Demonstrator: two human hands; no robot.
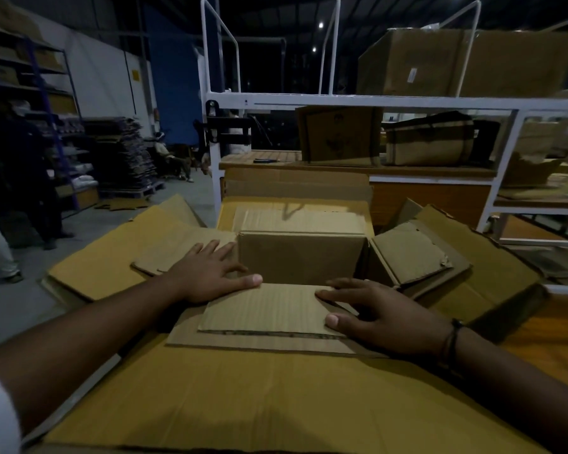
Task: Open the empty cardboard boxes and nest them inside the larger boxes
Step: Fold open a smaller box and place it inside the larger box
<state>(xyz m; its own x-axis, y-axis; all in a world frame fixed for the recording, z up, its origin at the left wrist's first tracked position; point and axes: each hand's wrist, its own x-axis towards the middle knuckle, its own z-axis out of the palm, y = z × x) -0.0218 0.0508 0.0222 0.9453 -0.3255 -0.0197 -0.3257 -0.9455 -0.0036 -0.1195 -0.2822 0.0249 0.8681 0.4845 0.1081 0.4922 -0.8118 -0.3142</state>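
The smaller box (300, 257) is seated in the middle of the large box (243, 404), with its flaps spread outward. Its left flap (177, 253) is pressed flat by the left hand (210, 273), and its near flap (266, 311) by the right hand (384, 314); the fingers of both are held straight, with nothing gripped

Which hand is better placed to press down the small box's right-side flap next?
Right, probably: the right hand lies next to the right-side flap, while the left hand rests over on the left flap.
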